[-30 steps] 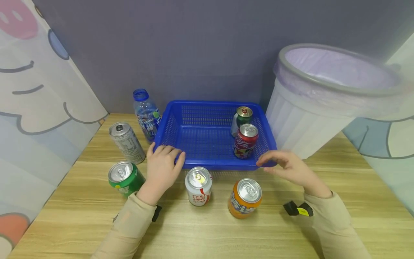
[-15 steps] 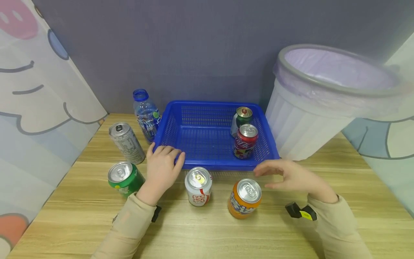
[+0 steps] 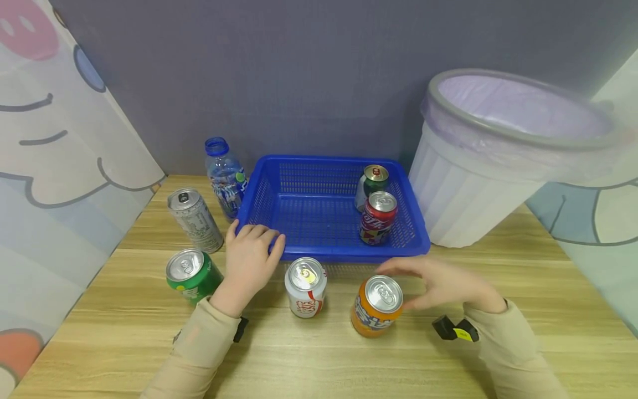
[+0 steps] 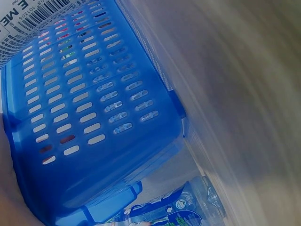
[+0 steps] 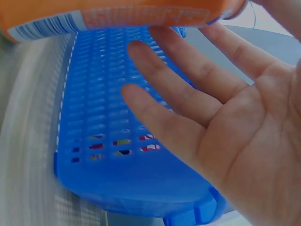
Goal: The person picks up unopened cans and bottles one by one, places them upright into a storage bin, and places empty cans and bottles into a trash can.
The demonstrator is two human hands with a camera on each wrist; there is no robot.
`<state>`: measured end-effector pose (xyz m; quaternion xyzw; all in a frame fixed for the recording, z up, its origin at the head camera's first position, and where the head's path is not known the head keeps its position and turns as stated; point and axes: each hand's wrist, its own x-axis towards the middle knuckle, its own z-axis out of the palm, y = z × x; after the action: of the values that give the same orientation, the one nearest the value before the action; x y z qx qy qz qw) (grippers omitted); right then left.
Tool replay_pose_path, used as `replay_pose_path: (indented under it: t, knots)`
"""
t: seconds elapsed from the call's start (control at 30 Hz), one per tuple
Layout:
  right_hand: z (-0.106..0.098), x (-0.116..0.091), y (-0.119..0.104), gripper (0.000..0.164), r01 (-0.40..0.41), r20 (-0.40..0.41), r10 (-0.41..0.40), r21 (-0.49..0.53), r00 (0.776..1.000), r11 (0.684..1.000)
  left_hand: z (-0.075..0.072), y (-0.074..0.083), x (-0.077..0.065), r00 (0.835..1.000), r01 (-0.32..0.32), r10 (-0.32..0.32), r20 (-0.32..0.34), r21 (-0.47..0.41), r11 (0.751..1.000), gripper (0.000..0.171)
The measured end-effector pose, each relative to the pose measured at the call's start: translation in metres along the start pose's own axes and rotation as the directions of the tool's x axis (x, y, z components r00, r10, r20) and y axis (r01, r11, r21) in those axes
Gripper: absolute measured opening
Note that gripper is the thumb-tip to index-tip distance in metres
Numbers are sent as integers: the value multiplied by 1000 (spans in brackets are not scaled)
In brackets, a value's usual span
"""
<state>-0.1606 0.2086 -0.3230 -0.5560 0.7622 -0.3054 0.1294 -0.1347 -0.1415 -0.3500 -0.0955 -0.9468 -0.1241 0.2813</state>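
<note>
In the head view my left hand [image 3: 251,255] grips the front left corner of a blue plastic basket [image 3: 329,254], its fingers bent over the rim. My right hand [image 3: 441,282] is beside an orange soda can [image 3: 369,318], with thumb and fingers spread around its right and far sides. The right wrist view shows the can [image 5: 136,16] over outstretched fingers [image 5: 162,113]. A white-and-red can [image 3: 306,303] stands between the hands. Inside the basket's right end are a red can [image 3: 377,219] and a green-and-silver can [image 3: 374,180].
To the left stand a green can [image 3: 196,280], a silver-grey can [image 3: 196,221] and a clear bottle with a blue neck [image 3: 224,177]. A white trash bin [image 3: 466,188] lined with a purple bag rises right of the basket. A grey panel [image 3: 319,77] backs the table.
My right hand has come off the basket's front right rim and moved toward me and left, up to the orange can. The left hand has stayed in place.
</note>
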Motion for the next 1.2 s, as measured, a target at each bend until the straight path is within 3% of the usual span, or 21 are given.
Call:
replay_pose_path:
  t: [0.7,0.97,1.2]
  knots:
    - [20,9,15,78,74,12,-78,178,997,981,0,1,0,1000,-4,4,-18,-3,1000,32]
    - [24,16,18,77,80,40,-96,292,995,953,0,1,0,1000,-5,5,-21,-2,1000,33]
    - [30,24,25,78,120,69,-169,452,983,884,0,0,0,1000,-4,4,-26,0,1000,33]
